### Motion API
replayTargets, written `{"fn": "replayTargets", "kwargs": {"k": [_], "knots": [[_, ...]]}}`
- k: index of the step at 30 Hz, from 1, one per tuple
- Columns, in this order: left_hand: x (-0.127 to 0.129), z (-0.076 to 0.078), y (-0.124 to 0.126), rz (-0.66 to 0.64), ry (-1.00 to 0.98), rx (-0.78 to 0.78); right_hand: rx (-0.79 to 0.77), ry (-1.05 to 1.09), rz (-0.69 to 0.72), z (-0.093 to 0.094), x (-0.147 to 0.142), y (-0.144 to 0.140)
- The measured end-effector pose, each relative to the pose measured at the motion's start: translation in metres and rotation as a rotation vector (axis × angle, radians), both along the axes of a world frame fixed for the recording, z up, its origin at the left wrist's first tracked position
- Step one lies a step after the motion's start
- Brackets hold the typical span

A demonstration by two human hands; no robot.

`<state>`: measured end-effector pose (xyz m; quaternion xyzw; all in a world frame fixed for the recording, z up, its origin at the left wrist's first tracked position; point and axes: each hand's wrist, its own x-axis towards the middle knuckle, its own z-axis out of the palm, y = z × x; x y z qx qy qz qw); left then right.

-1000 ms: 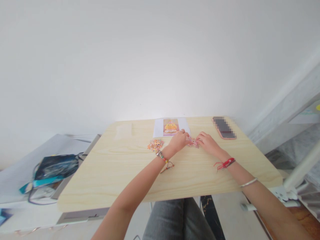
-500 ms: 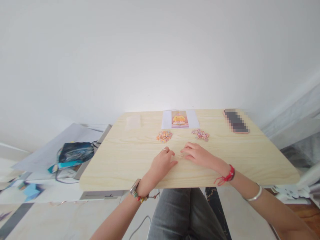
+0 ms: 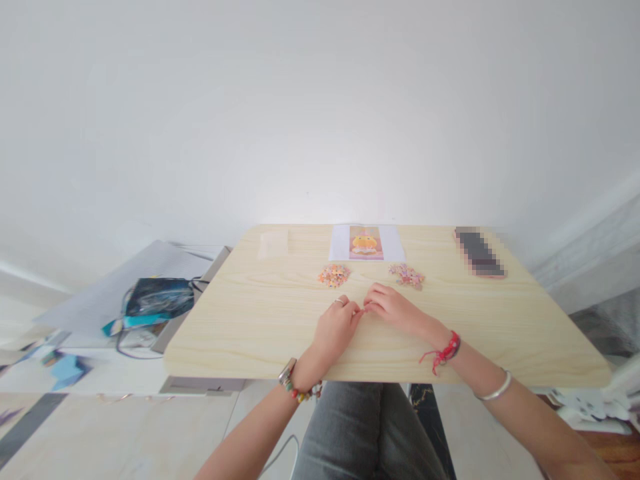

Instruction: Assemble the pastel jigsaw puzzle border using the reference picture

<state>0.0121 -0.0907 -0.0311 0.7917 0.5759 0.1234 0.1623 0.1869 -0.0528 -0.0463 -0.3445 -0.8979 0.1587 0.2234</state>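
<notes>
My left hand (image 3: 338,328) and my right hand (image 3: 393,307) meet at the fingertips above the near middle of the wooden table. Both are closed in a pinch, and whatever is between the fingers is too small and covered to make out. Just beyond my left hand lies a pile of orange and mixed-colour jigsaw puzzle pieces (image 3: 335,275). A second pile of pinkish-purple puzzle pieces (image 3: 407,275) sits past my right hand. Behind both piles, a white sheet with a printed picture (image 3: 367,243) of a yellow character lies flat.
The light wooden table (image 3: 240,333) stands against a white wall. A dark phone (image 3: 480,252), pixelated, lies at the back right, and a pale translucent sheet (image 3: 273,244) at the back left. Left of the table, a dark bag (image 3: 159,297) rests on a lower surface.
My hands have come together and their fingertips now meet. Small light pieces that lay between them on the table are no longer visible. The whole view has shifted slightly.
</notes>
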Motion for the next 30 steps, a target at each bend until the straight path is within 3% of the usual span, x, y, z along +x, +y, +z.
{"fn": "replayTargets", "kwargs": {"k": [5,17,21,25,30], "knots": [[-0.009,0.003,0.011,-0.004,-0.291,-0.049,0.037,0.091,-0.01,0.01,0.004,-0.003],[-0.012,0.01,0.012,0.035,-0.583,-0.097,0.293,0.164,-0.11,0.02,0.0,-0.012],[-0.015,0.011,0.013,0.0,-0.495,0.058,0.362,0.122,-0.124,0.025,-0.003,-0.011],[-0.02,0.009,0.013,-0.042,-0.298,0.28,0.382,0.095,-0.116,0.027,-0.007,-0.008],[-0.029,0.007,0.013,-0.101,-0.023,0.414,0.37,0.087,-0.102,0.029,-0.012,-0.006]]}}
